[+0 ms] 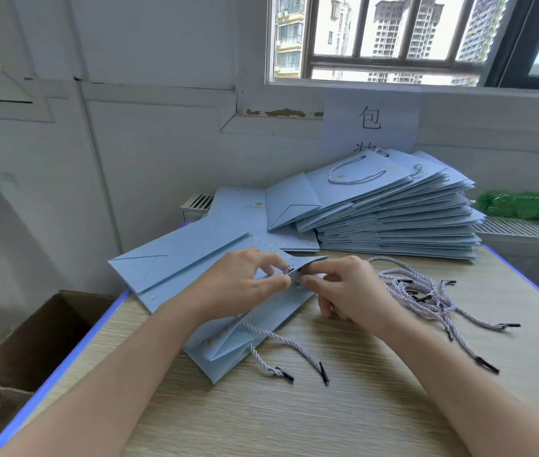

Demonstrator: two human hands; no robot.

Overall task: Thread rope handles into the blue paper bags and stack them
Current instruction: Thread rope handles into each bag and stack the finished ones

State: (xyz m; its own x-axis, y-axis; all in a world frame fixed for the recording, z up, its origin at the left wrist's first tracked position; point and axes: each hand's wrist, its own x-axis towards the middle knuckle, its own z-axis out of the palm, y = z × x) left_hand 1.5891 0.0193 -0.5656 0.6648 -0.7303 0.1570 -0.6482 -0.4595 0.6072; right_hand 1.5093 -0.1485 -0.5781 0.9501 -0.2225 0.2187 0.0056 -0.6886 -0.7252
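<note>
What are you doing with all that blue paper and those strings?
A person is putting rope handles on blue paper bags. Both hands, the left hand and the right hand, pinch the top edge of a flat bag on the table, working a rope end through it. Another rope already hangs out of that bag. Loose ropes wait on the right, and a tall stack of bags sits behind, the top one with its handle in.
</note>
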